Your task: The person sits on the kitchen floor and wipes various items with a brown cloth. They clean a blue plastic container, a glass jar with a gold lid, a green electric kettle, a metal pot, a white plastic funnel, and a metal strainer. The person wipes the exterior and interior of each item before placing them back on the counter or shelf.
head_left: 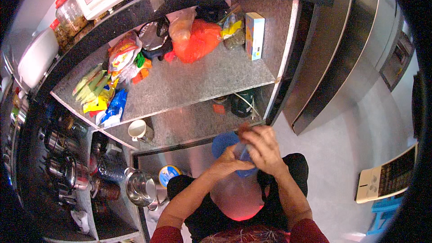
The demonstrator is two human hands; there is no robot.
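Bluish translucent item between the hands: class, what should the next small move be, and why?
Probably steady the bluish translucent item with the left hand before shifting the right hand: both hands are at it, and they hide part of it.

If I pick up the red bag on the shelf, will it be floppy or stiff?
The red bag will probably flop, since its plastic looks thin and crinkled. It might sag underneath, because it bulges. Its contents are hidden, so I can't tell its weight.
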